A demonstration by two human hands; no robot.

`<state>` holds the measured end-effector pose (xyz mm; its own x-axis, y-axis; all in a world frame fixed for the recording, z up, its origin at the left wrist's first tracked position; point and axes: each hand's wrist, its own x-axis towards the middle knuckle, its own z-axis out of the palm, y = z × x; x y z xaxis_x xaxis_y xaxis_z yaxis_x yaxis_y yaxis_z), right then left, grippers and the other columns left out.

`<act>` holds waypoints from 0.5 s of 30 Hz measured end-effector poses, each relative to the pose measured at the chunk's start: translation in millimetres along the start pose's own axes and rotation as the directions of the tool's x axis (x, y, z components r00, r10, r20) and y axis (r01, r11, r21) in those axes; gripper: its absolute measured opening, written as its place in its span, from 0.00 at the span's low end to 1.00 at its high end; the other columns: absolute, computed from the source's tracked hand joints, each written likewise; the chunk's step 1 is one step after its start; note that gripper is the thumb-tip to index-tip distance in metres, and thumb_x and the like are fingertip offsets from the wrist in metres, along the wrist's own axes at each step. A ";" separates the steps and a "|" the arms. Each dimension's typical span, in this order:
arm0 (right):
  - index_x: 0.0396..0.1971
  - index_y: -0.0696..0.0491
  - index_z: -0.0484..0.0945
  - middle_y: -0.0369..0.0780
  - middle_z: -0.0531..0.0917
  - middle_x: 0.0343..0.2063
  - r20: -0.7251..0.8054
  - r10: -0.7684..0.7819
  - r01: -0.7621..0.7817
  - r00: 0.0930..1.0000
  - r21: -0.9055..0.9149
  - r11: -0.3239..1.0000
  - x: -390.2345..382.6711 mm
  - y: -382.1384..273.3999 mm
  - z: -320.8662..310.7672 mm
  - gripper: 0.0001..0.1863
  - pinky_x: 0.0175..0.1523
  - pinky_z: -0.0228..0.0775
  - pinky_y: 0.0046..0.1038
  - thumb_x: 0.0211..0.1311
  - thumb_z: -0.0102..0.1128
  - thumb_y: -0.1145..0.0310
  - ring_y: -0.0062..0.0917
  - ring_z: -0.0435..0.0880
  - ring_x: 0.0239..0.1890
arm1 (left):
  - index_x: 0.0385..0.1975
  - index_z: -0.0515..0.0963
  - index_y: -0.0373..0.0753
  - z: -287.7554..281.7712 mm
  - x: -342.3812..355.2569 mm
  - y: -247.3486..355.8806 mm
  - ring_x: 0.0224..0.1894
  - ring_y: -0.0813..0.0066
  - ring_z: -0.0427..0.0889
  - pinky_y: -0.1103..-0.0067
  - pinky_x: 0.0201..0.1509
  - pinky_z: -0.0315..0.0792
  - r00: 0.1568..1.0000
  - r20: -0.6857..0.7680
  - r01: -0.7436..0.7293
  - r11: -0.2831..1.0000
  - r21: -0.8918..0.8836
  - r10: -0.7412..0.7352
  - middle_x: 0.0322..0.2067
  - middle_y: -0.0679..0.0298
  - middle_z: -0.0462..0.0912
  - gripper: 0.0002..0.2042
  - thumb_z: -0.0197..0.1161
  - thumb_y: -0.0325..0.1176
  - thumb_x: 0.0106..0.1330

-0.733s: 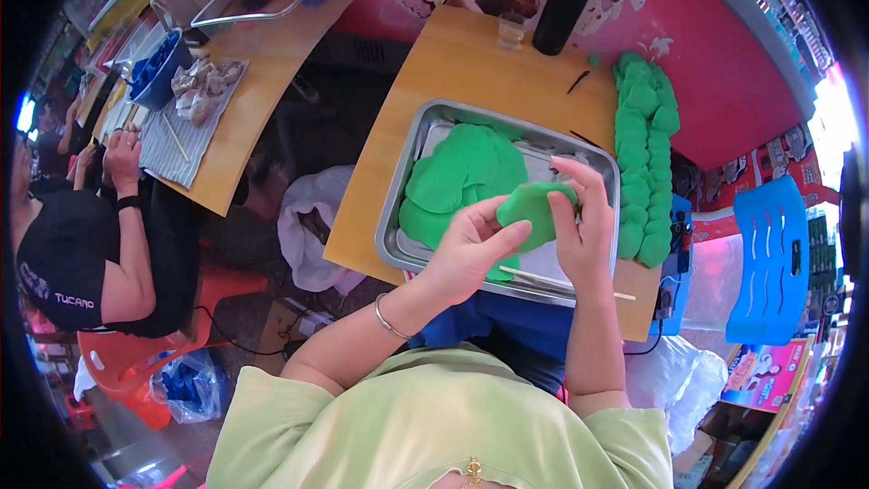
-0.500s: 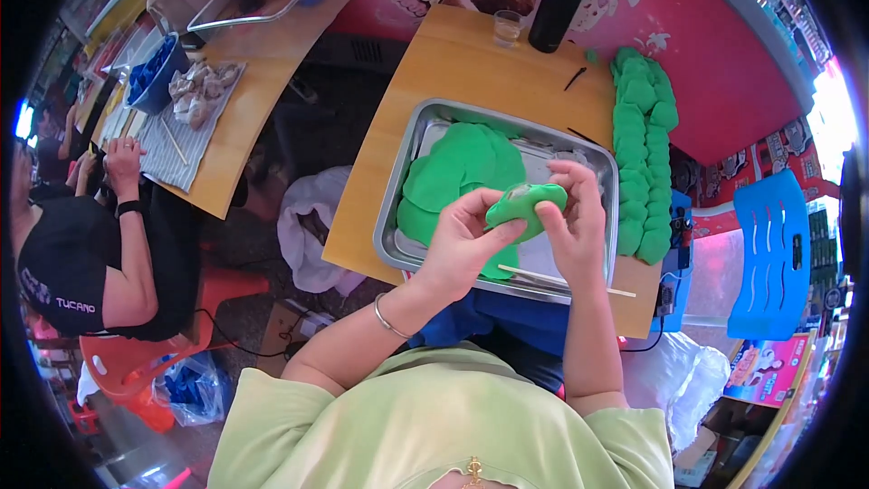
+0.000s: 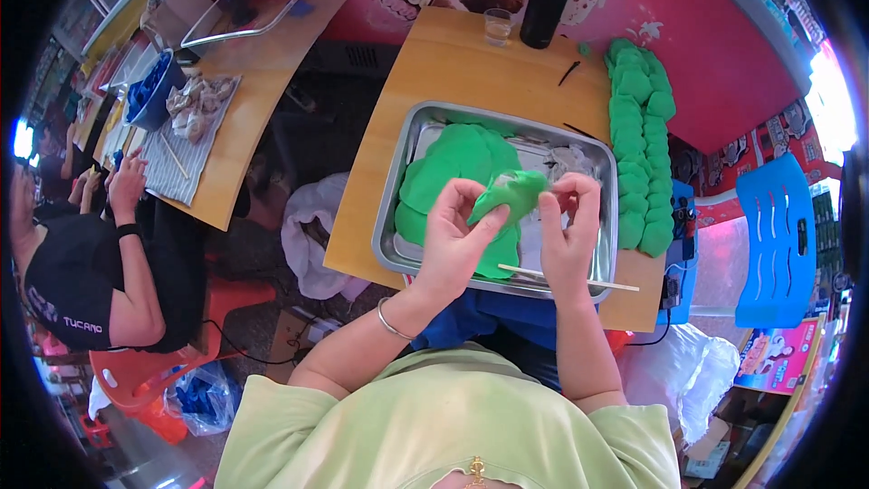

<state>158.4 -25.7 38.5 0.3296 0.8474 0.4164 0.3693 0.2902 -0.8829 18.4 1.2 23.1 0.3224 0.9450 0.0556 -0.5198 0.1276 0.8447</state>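
A soft green piece, folded like a small pouch (image 3: 514,199), is in my hands above the tray; a pale patch shows at its top. My left hand (image 3: 457,240) pinches its left side between thumb and fingers. At its right tip are the bent fingers and thumb of my right hand (image 3: 570,231), and the fingertips are partly hidden. Underneath, flat round green pieces (image 3: 448,163) overlap in a metal tray (image 3: 387,240). Pale fluffy-looking material (image 3: 568,163) lies in the tray's right part. A thin wooden stick (image 3: 615,286) crosses the tray's near rim beside my right wrist.
Puffy green lumps (image 3: 641,154) line the table's right side. A black bottle (image 3: 549,2) and a clear cup (image 3: 497,27) stand at the back. Left, a co-worker (image 3: 81,281) sits at another table with a blue tub (image 3: 163,100). A blue chair (image 3: 774,244) stands right.
My left hand has tipped the green piece more upright. My right thumb and fingers have shifted from its face to its right tip.
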 end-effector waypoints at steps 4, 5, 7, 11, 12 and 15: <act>0.41 0.57 0.70 0.38 0.72 0.34 0.025 -0.062 0.060 0.998 0.056 0.997 -6.3 -1.2 12.1 0.19 0.40 0.66 0.23 0.56 0.63 0.63 0.22 0.72 0.33 | 0.53 0.68 0.31 14.6 -3.9 11.0 0.58 0.72 0.66 0.73 0.63 0.63 0.963 0.187 -0.238 0.935 0.263 0.192 0.49 0.59 0.70 0.19 0.59 0.22 0.60; 0.42 0.58 0.69 0.38 0.72 0.34 -0.014 -0.080 0.081 0.997 0.111 0.991 -5.8 -2.3 14.1 0.20 0.41 0.67 0.24 0.56 0.63 0.62 0.22 0.72 0.34 | 0.53 0.68 0.31 14.7 -6.6 10.9 0.58 0.72 0.66 0.73 0.63 0.63 0.963 0.190 -0.236 0.936 0.262 0.190 0.49 0.59 0.70 0.19 0.59 0.22 0.60; 0.43 0.58 0.69 0.38 0.73 0.34 -0.015 -0.021 0.022 1.000 0.066 0.998 -3.3 -4.0 8.1 0.21 0.41 0.66 0.23 0.57 0.62 0.61 0.21 0.72 0.34 | 0.57 0.65 0.31 11.3 -11.9 12.5 0.61 0.69 0.63 0.71 0.66 0.60 0.943 0.322 -0.133 0.981 0.142 0.081 0.54 0.56 0.65 0.22 0.56 0.24 0.62; 0.42 0.57 0.69 0.37 0.75 0.30 0.004 0.120 -0.120 0.993 -0.008 0.993 3.9 -10.5 -13.0 0.18 0.40 0.68 0.24 0.60 0.60 0.61 0.22 0.74 0.33 | 0.63 0.58 0.35 -0.6 -6.0 11.8 0.62 0.68 0.62 0.69 0.64 0.62 1.000 0.015 0.012 0.999 0.032 -0.012 0.57 0.57 0.64 0.24 0.45 0.38 0.70; 0.42 0.58 0.70 0.39 0.76 0.31 0.134 0.253 -0.285 0.958 0.548 0.786 3.7 -15.0 -19.9 0.16 0.38 0.68 0.23 0.61 0.58 0.63 0.23 0.75 0.33 | 0.66 0.51 0.37 -4.0 -0.9 6.7 0.63 0.67 0.60 0.67 0.66 0.57 0.998 0.011 0.055 0.998 -0.020 -0.055 0.59 0.57 0.63 0.30 0.38 0.52 0.71; 0.44 0.58 0.70 0.40 0.79 0.28 0.529 -0.129 -0.533 0.839 0.846 0.008 21.7 -21.1 -30.3 0.15 0.35 0.70 0.23 0.61 0.58 0.67 0.27 0.77 0.29 | 0.66 0.50 0.36 4.6 -0.4 4.7 0.66 0.66 0.56 0.66 0.70 0.49 0.953 0.202 0.295 0.847 -0.442 -0.227 0.63 0.57 0.59 0.38 0.32 0.62 0.67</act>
<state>184.1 -26.9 72.7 -0.2310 0.9084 0.3484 -0.9081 -0.0727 -0.4123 19.5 0.0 29.5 0.5848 0.8106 -0.0309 -0.6947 0.5201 0.4969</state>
